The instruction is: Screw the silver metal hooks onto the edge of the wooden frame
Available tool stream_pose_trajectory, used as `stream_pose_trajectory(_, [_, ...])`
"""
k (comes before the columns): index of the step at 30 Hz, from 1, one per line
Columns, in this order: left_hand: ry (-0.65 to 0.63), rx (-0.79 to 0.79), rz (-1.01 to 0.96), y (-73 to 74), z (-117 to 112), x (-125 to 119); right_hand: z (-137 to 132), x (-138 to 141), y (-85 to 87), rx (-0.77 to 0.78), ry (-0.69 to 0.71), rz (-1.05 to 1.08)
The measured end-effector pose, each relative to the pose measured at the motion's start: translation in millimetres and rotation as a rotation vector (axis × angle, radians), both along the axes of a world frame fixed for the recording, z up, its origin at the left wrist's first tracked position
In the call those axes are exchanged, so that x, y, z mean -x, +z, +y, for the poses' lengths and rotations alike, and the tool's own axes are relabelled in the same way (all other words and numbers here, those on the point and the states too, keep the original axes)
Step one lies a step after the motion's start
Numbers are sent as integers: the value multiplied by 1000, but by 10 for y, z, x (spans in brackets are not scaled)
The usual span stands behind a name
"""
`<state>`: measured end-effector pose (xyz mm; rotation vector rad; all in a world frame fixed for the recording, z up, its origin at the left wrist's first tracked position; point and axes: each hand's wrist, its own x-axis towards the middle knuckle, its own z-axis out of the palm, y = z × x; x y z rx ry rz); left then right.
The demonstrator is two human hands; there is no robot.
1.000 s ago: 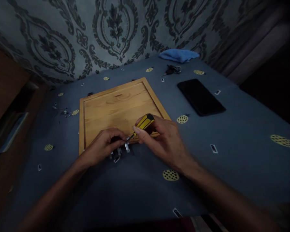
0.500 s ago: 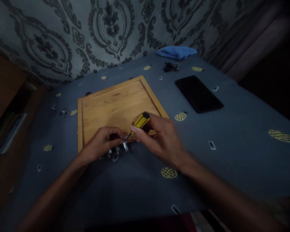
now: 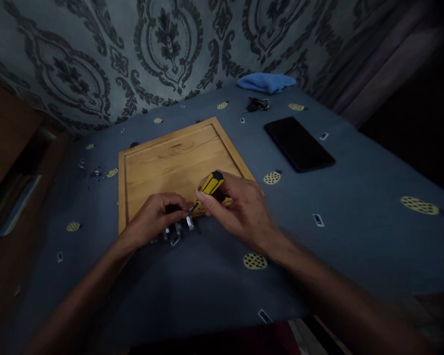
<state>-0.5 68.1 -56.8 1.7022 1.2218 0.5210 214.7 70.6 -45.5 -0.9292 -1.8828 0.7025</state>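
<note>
A framed wooden panel (image 3: 177, 158) lies flat on the patterned blue cloth. My right hand (image 3: 240, 207) is closed round the handle of a yellow and black screwdriver (image 3: 211, 183), tilted with its tip down at the panel's near edge. Shiny metal hardware, perhaps a latch or hinge (image 3: 190, 223), hangs at that edge under the tip. With thumb and forefinger pinched, my left hand (image 3: 157, 214) meets the screwdriver tip at this metal part; what sits between the fingers is too small to make out. More metal pieces (image 3: 174, 234) are just below my left hand.
A black tablet or large phone (image 3: 299, 144) lies to the right. Behind it are a bunch of keys (image 3: 257, 104) and a folded blue cloth (image 3: 266, 82) near the wall. Small metal bits (image 3: 95, 173) lie left of the panel. A wooden shelf (image 3: 11, 148) borders the left side.
The view has shifted slightly, so the things on the right sit a little further left. Both hands keep the same hold, with the screwdriver at the same metal part.
</note>
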Motion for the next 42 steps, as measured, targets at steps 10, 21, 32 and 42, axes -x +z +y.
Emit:
stream_pose_trajectory(10, [25, 5, 53, 165, -100, 38, 4, -1, -1, -4, -4, -13])
stream_pose_trajectory(21, [45, -455, 535, -2, -422, 0, 12, 10, -29, -45, -1, 5])
stream_pose_trajectory(32, [47, -416, 571, -3, -442, -97, -35, 6, 0, 60, -21, 1])
stream_pose_trajectory(42, [40, -475, 582, -51, -445, -87, -81, 5, 26, 122, -45, 137])
